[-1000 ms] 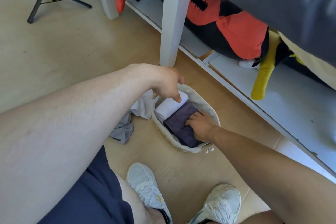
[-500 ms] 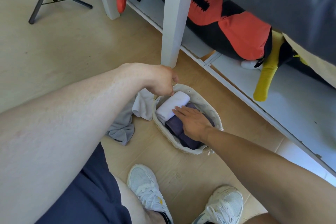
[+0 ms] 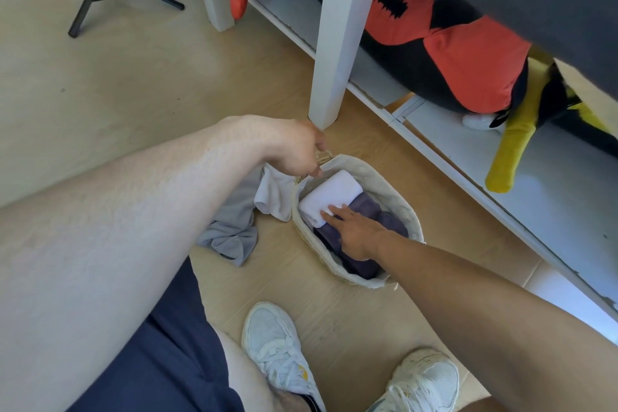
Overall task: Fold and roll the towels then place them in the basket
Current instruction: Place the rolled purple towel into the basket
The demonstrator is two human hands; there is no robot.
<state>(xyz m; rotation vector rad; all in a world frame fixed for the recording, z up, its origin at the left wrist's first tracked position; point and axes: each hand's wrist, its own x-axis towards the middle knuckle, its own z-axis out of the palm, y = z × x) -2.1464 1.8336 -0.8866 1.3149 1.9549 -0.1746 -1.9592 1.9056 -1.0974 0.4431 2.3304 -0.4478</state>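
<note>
The right hand (image 3: 354, 232), fingers spread flat, presses the rolled white towel (image 3: 329, 199) lying crosswise in the oval cloth-lined wicker basket (image 3: 396, 204) (left hand (image 3: 297, 152) pinches its rim), beside the dark purple rolls (image 3: 359, 211).

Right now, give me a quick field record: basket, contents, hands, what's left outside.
basket: on the floor by a white leg, upright
contents: white roll at the far end, purple towels beside it
left hand: at the basket's far rim
right hand: inside, flat on the purple towels, fingertips on the white roll
outside: white towel and grey towel, unfolded, left of the basket
</note>
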